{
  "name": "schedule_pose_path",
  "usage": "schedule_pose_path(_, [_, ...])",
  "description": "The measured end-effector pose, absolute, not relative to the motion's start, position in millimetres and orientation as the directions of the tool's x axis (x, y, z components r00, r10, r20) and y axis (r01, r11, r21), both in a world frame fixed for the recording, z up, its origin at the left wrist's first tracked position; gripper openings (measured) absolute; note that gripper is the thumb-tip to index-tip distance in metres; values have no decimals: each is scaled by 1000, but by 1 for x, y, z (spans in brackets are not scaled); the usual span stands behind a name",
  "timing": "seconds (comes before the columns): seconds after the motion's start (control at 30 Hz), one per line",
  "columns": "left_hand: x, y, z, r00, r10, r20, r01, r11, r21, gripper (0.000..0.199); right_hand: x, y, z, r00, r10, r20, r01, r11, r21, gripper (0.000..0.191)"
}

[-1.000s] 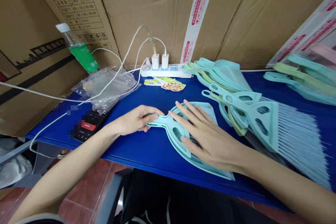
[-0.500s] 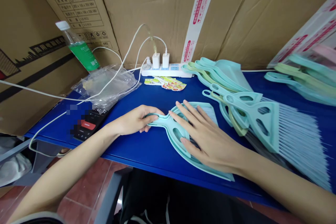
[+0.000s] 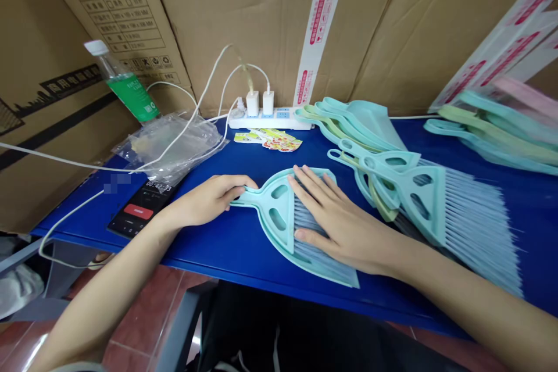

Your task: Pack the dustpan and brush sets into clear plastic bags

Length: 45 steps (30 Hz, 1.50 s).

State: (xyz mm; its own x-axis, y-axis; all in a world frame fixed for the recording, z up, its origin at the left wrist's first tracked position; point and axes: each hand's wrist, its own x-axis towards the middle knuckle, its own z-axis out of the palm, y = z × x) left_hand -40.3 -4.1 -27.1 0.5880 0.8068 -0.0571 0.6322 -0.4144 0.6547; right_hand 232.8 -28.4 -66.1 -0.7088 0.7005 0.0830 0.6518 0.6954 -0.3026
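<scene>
My left hand (image 3: 207,200) is closed around the stacked handles of a light teal dustpan (image 3: 267,239) and a matching hand brush (image 3: 286,203), at the table's front middle. The brush lies inside the dustpan, its grey-blue bristles pointing right. My right hand (image 3: 344,229) rests flat, fingers stretched, over the bristles and the dustpan's far side, hiding part of both. Right of it, more teal brushes (image 3: 429,197) lie overlapped with bristles to the right. Behind these is a stack of teal and green dustpans (image 3: 370,116).
Further right lie more teal, green and pink dustpans (image 3: 483,131). A power strip (image 3: 279,119) with chargers stands against cardboard boxes (image 3: 244,6). On the left are a bottle (image 3: 133,93), a plastic bag (image 3: 170,139), a phone (image 3: 142,209) and white cables. Colourful paper slips (image 3: 270,139) lie mid-table.
My left hand has moved left, drawing the dustpan and brush with it. My right hand now lies over the bristles rather than the brush's plate. The view has shifted slightly.
</scene>
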Motion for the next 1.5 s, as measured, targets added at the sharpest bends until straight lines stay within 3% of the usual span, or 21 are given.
schedule_pose_path(0.23, [-47,0,-13,608,794,6,733,-565,380,33,237,-27,-55,-683,730,-36,688,626,-367,91])
schedule_pose_path(0.5, [2,27,14,496,868,-36,860,-496,-120,32,242,-27,-58,-671,741,14,696,636,-332,86])
schedule_pose_path(0.73, [53,83,2,515,854,-68,833,-518,-196,29,243,-22,-53,-710,699,86,682,712,-168,76])
schedule_pose_path(0.9, [58,93,-3,553,830,-71,800,-552,-234,40,242,-22,-50,-709,701,81,688,712,-138,76])
schedule_pose_path(1.03, [57,91,-2,611,792,3,768,-591,-247,20,241,-22,-49,-707,704,68,693,709,-130,78])
schedule_pose_path(1.13, [54,83,1,648,756,93,750,-612,-251,29,240,-21,-49,-710,693,122,684,721,-114,75])
schedule_pose_path(1.23, [44,66,4,692,703,165,719,-650,-245,32,241,-19,-48,-678,698,230,698,709,-95,52])
schedule_pose_path(1.3, [35,50,4,736,647,201,677,-697,-235,33,244,-17,-45,-625,730,278,737,669,-100,42])
schedule_pose_path(1.37, [25,32,3,800,562,209,598,-770,-223,32,248,-14,-43,-564,765,312,775,620,-119,44])
schedule_pose_path(1.43, [18,14,-1,908,312,281,383,-889,-251,31,252,-11,-42,-512,788,343,801,582,-140,46])
schedule_pose_path(1.5, [15,-1,-6,931,158,328,260,-920,-295,31,255,-9,-43,-482,797,365,812,562,-156,47])
